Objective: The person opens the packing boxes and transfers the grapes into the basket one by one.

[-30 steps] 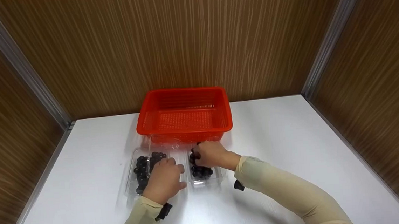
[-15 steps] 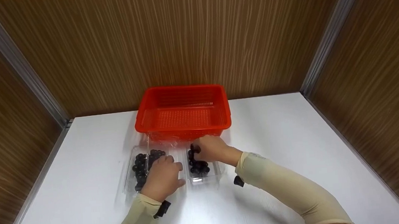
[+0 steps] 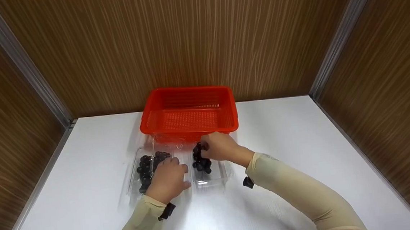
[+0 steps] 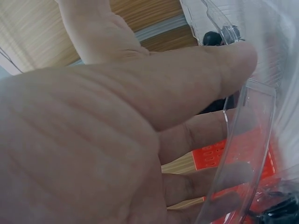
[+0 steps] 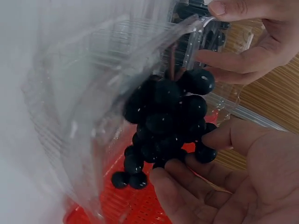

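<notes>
Dark round grapes in a bunch [image 3: 202, 163] stand in the right half of an unfolded clear plastic clamshell box [image 3: 204, 183]. My right hand [image 3: 220, 147] holds this bunch near its far end; in the right wrist view thumb and fingers close around the lower grapes [image 5: 161, 123], and a brown stem sticks up. My left hand [image 3: 168, 180] lies over the box's left half, its thumb and fingers on either side of a clear plastic edge [image 4: 259, 95]. Beside and partly under it more dark grapes [image 3: 145, 169] fill that left half.
A red plastic basket [image 3: 189, 127] with a perforated bottom stands just behind the box, with nothing visible inside. The white table [image 3: 282, 131] is bounded by a wood-grain panel [image 3: 185, 37] at the back and one on each side.
My right hand has moved a little away from me, pulling the bunch of grapes toward the far end and baring the near floor of the box's right half. My left hand stays put.
</notes>
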A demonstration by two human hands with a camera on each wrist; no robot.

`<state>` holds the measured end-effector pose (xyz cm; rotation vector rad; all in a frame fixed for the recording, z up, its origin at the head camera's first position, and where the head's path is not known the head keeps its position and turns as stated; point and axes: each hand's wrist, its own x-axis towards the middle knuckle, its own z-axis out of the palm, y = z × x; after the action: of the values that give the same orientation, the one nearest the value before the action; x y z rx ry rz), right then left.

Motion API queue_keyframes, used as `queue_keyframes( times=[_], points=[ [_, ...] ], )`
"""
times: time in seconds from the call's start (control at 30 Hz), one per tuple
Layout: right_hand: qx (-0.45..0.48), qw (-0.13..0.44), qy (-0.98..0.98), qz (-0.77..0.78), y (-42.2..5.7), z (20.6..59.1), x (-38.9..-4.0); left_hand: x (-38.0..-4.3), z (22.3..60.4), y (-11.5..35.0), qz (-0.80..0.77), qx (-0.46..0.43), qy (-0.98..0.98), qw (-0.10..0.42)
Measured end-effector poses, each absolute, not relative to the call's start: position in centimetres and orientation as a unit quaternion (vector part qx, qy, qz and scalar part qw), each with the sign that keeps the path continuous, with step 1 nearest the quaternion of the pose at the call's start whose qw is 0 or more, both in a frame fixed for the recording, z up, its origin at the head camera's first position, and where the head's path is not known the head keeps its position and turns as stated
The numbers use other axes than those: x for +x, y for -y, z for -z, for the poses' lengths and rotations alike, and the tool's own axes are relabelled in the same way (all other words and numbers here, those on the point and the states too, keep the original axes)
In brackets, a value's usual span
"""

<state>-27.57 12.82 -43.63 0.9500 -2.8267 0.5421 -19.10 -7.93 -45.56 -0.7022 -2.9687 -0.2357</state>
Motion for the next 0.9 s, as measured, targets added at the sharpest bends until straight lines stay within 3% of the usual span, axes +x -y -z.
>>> queue_keyframes(
  times=[0.3, 0.6, 0.9],
  points=[
    [0.269, 0.039, 0.939, -0.211, -13.9, 42.0, -27.5, -19.4, 45.4, 7.7, 0.083, -0.232, 0.968, 0.042],
    [0.259, 0.091, 0.933, -0.234, -15.1, 40.8, -27.5, -19.8, 45.7, 7.3, 0.088, -0.237, 0.966, 0.051],
    [0.252, 0.094, 0.929, -0.256, -15.5, 39.9, -27.0, -20.4, 45.7, 7.1, 0.087, -0.235, 0.967, 0.046]
  ],
)
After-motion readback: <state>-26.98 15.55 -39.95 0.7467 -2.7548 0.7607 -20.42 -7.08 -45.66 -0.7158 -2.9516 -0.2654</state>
